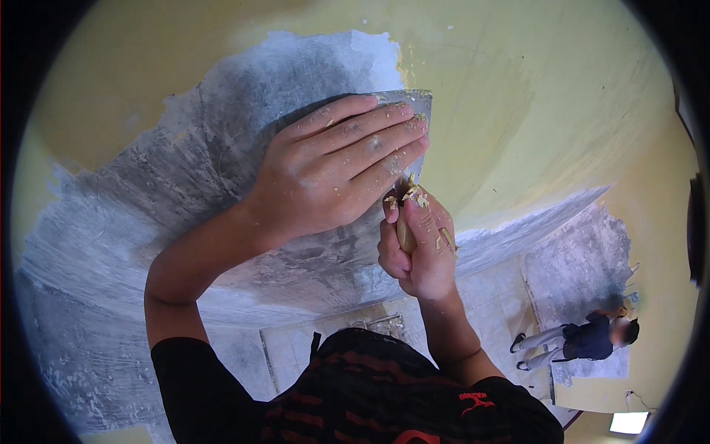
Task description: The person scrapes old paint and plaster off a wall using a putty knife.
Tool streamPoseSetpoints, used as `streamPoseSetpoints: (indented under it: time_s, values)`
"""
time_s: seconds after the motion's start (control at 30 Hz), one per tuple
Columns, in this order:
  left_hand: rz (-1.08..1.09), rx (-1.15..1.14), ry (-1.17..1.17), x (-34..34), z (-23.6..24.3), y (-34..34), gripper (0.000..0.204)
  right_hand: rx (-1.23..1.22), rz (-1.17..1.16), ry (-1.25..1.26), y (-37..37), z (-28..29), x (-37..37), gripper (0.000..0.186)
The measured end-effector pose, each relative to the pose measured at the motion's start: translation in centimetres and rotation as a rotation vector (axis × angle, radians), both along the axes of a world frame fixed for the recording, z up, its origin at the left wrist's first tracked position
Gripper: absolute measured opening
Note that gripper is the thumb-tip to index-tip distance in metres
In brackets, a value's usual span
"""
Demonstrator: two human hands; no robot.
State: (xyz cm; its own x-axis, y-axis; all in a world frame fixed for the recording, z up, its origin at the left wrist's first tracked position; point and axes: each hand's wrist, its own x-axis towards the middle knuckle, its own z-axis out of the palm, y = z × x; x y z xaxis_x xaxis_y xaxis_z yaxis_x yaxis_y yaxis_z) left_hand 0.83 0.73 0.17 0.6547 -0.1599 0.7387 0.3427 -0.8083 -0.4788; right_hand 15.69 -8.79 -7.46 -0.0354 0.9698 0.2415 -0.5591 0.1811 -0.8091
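My right hand [429, 248] is wrapped round the handle of a wide, flat metal scraper [424, 105]. Its blade lies against a wall, at the border between yellow paint [492, 133] and a scraped grey patch [244, 85]. Laid flat across the blade is my left hand [322, 166], fingers stretched out and hiding most of the metal. Yellow paint flakes [414, 194] cling around the handle's top and my right thumb. Dust and small chips speckle the fingers of my left hand.
Grey scraped wall [133, 214] spreads to the left and below my hands. At the lower right, another person [592, 340] stands by a part-scraped wall [580, 259]. A tiled floor [481, 296] shows behind my arms.
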Motion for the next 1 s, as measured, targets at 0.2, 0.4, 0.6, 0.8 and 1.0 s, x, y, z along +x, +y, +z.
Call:
streamPoseSetpoints:
  time_s: [0.2, 0.4, 0.6, 0.8, 1.0]
  values:
    - [-0.001, 0.014, -0.007, 0.2, 0.0, 0.2, 0.026, 0.024, -0.006, -0.002, 0.2, -0.3, -0.1, 0.029]
    - [-0.022, 0.048, -0.061, 0.7, 0.3, 1.2, 0.028, 0.055, -0.058, 0.004, 1.3, 0.9, -0.1, 0.030]
    - [-0.017, 0.121, -0.070, 1.3, 3.3, 1.4, 0.027, 0.098, 0.006, 0.022, 2.2, 2.9, 1.2, 0.034]
    - [0.059, -0.010, -0.035, 0.4, 0.2, -0.6, 0.029, 0.083, 0.055, -0.109, 1.0, -0.1, 1.6, 0.041]
    - [0.088, 0.027, -0.043, -0.1, -0.6, -0.5, 0.027, -0.048, 0.116, -0.086, 1.3, -0.6, 1.1, 0.039]
